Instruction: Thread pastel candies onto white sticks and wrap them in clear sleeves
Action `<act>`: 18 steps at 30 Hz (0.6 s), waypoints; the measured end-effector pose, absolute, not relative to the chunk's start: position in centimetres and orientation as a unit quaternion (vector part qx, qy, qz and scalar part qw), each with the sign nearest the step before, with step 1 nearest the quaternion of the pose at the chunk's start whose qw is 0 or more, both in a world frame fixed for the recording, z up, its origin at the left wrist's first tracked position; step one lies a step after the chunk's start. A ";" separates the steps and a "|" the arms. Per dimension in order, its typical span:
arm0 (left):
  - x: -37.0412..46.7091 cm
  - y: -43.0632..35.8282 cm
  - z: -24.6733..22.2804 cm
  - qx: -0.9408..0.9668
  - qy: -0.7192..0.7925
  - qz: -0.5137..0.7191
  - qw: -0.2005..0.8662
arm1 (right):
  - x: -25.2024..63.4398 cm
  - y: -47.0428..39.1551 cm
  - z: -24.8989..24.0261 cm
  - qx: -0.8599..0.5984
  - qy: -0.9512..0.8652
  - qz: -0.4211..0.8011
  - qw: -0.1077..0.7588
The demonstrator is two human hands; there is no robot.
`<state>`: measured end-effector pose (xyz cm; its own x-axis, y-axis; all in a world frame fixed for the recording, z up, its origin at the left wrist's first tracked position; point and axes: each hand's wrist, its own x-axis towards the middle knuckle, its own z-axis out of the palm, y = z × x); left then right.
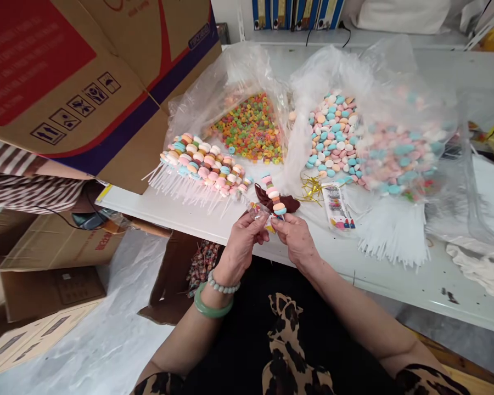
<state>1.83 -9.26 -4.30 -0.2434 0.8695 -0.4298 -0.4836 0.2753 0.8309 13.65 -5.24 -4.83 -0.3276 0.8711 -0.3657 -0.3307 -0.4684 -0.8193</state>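
In front of my body, over the table's near edge, both hands work close together. My right hand (295,235) is closed round the lower end of a candy skewer (273,193), which points away from me with pastel and brown candies stacked along it. My left hand (249,229) pinches a small clear printed wrapper (257,209) beside the skewer's lower end. A dark brown cloth (290,203) lies behind the skewer. To the left rests a pile of finished-looking candy skewers (208,164) with white sticks. Gold twist ties (312,189) and a printed wrapper stack (338,206) lie to the right.
Plastic bags hold ring candies (251,129) and pastel candies (333,131). White sticks (395,233) lie at the right. A large carton (107,71) stands at the left, partly hiding another person's striped sleeve (16,175). An open box (168,280) sits below the table edge.
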 end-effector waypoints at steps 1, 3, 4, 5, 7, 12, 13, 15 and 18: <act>1.8 -9.2 -4.4 0.169 0.540 0.567 0.599 | 13.8 -5.2 -5.0 -0.420 -0.325 0.747 0.400; 1.6 -9.0 -4.7 0.154 0.538 0.564 0.608 | 14.0 -5.2 -5.4 -0.430 -0.323 0.745 0.394; 1.5 -8.9 -4.9 0.150 0.537 0.566 0.607 | 14.1 -5.2 -5.6 -0.436 -0.320 0.744 0.391; 1.4 -8.9 -5.1 0.147 0.537 0.572 0.603 | 14.0 -5.2 -5.8 -0.443 -0.319 0.743 0.387; 1.4 -8.8 -5.6 0.145 0.533 0.589 0.590 | 13.8 -5.1 -6.0 -0.447 -0.333 0.739 0.378; 1.3 -8.8 -6.1 0.109 0.494 0.636 0.583 | 13.4 -4.7 -5.9 -0.434 -0.411 0.702 0.387; 1.2 -8.7 -6.1 0.095 0.487 0.645 0.582 | 13.7 -4.6 -5.8 -0.442 -0.443 0.673 0.394; 0.7 -8.6 -6.1 0.049 0.476 0.664 0.575 | 14.8 -4.5 -5.8 -0.474 -0.528 0.586 0.391; -0.5 -8.4 -6.1 -0.060 0.460 0.675 0.573 | 16.9 -5.3 -6.0 -0.518 -0.633 0.456 0.351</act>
<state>-0.52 -8.36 -6.06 -0.3352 0.7190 -0.6088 -0.8302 0.0801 0.5516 16.87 -5.26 -5.99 -0.2169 0.9758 -0.0280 0.3354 0.0475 -0.9409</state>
